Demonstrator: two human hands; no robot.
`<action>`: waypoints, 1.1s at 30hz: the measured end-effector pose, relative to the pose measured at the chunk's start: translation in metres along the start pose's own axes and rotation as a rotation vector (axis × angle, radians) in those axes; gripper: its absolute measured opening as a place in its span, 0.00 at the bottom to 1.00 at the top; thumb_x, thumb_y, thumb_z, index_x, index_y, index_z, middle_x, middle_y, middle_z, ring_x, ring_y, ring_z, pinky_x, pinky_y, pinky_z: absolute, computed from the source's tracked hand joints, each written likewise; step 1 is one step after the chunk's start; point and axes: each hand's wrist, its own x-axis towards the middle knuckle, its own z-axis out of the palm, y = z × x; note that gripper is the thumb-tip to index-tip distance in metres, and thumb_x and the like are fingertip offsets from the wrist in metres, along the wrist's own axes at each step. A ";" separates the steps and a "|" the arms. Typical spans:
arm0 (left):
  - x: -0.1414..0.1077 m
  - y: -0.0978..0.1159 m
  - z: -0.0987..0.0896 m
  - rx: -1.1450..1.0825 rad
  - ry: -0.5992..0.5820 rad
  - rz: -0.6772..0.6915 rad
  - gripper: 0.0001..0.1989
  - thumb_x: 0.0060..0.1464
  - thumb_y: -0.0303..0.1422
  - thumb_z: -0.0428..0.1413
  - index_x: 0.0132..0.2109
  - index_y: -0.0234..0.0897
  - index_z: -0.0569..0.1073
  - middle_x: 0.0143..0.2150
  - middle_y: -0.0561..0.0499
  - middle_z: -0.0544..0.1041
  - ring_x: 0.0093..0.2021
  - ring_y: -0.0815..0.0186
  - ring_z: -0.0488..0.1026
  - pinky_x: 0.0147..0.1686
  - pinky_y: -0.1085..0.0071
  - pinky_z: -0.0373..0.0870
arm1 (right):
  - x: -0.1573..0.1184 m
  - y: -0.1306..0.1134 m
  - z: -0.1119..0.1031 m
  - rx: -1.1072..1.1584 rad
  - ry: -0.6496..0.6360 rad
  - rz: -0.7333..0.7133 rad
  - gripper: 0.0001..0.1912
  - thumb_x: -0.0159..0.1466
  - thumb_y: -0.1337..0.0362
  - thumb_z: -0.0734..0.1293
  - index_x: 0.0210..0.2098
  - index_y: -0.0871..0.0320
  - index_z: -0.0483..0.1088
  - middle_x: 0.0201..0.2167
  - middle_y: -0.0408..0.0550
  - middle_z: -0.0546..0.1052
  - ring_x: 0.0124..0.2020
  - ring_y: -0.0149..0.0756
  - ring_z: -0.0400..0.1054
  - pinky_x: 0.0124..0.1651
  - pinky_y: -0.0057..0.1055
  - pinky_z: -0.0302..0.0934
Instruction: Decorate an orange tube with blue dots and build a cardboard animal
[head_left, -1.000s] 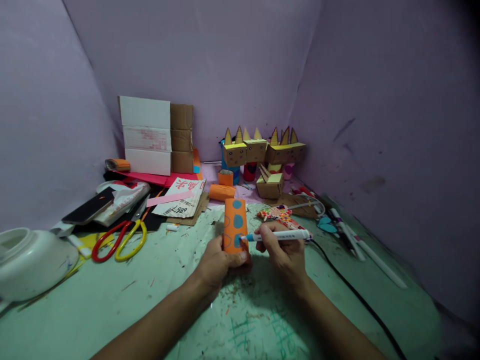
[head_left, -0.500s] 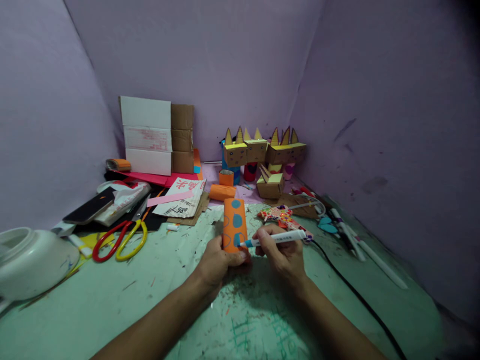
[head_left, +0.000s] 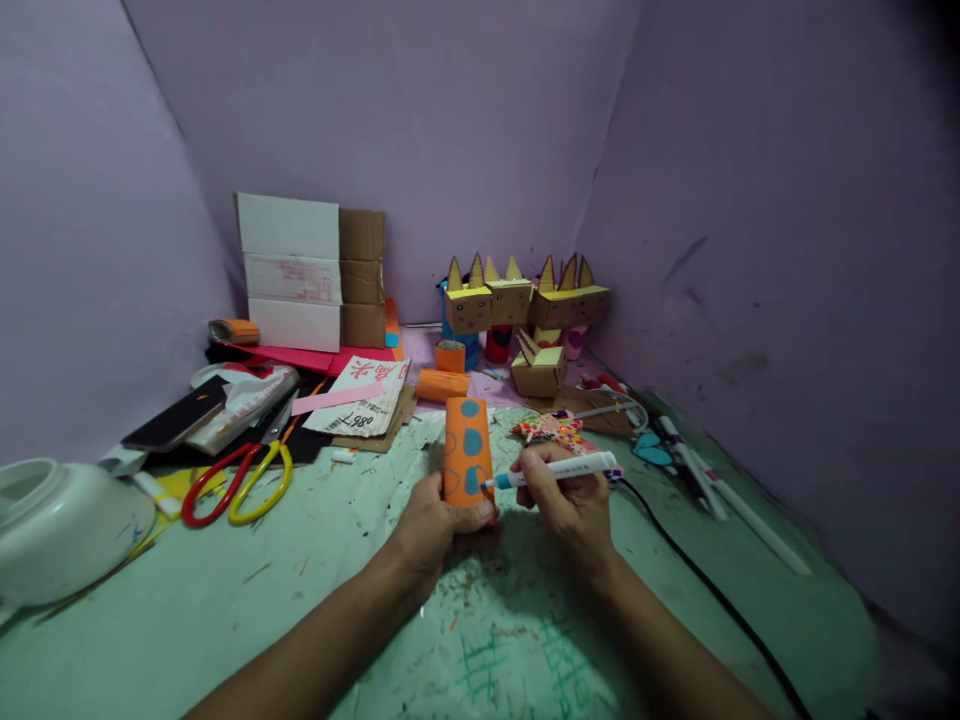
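My left hand (head_left: 439, 525) is closed around the lower end of an orange paper-covered tube (head_left: 456, 462) with blue spots, some filled in and some only outlined. In my right hand (head_left: 566, 510) is a white marker (head_left: 559, 469) with a blue tip, held like a pen. Its tip meets the tube's right side at the lowest filled blue spot. Behind the tube, a plain orange roll (head_left: 442, 385) lies on its side, and a short orange ring (head_left: 450, 355) stands near it.
Red-and-yellow-handled scissors (head_left: 261, 482) and a white pot (head_left: 67, 530) lie at left. Cardboard boxes with spikes (head_left: 538, 372) stand at the back. Several markers (head_left: 694, 470) lie at right, beside a black cable (head_left: 697, 560). A folded carton (head_left: 292, 270) leans on the wall.
The marker tip has shifted slightly to the right on the lower blue spot, and more of that spot looks filled. The view has moved a little; both grips are the same.
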 end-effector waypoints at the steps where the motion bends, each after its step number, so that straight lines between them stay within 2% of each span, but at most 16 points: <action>1: 0.000 0.000 0.000 -0.001 -0.004 0.003 0.23 0.25 0.29 0.68 0.35 0.31 0.72 0.28 0.49 0.76 0.27 0.65 0.72 0.29 0.65 0.74 | 0.000 -0.001 0.000 0.001 0.008 -0.001 0.14 0.63 0.61 0.62 0.23 0.59 0.70 0.13 0.40 0.68 0.15 0.28 0.63 0.19 0.24 0.56; 11: 0.001 -0.001 -0.001 0.010 -0.016 0.015 0.24 0.26 0.28 0.67 0.37 0.30 0.73 0.27 0.50 0.76 0.26 0.65 0.71 0.27 0.66 0.73 | -0.001 0.000 0.001 0.074 0.018 0.017 0.12 0.63 0.60 0.63 0.25 0.58 0.70 0.15 0.40 0.70 0.17 0.29 0.65 0.21 0.24 0.60; 19: -0.005 0.003 0.002 0.000 -0.006 0.007 0.22 0.27 0.27 0.68 0.35 0.30 0.72 0.27 0.50 0.76 0.27 0.66 0.71 0.28 0.66 0.73 | 0.000 0.000 0.001 0.051 -0.024 0.031 0.15 0.62 0.59 0.63 0.22 0.59 0.70 0.12 0.40 0.68 0.14 0.28 0.62 0.18 0.24 0.56; 26: -0.005 0.003 0.001 0.000 -0.018 0.009 0.22 0.28 0.28 0.69 0.35 0.29 0.73 0.27 0.50 0.75 0.27 0.65 0.71 0.28 0.67 0.73 | 0.001 0.000 0.002 0.093 0.014 0.024 0.13 0.62 0.59 0.63 0.25 0.58 0.71 0.15 0.41 0.70 0.17 0.30 0.65 0.21 0.26 0.60; 33: -0.005 0.001 -0.002 0.026 -0.060 0.035 0.16 0.35 0.28 0.67 0.35 0.31 0.74 0.27 0.50 0.74 0.28 0.65 0.71 0.29 0.66 0.73 | -0.001 0.003 0.001 0.082 -0.025 0.029 0.13 0.63 0.59 0.63 0.25 0.58 0.71 0.16 0.41 0.71 0.18 0.30 0.66 0.21 0.25 0.59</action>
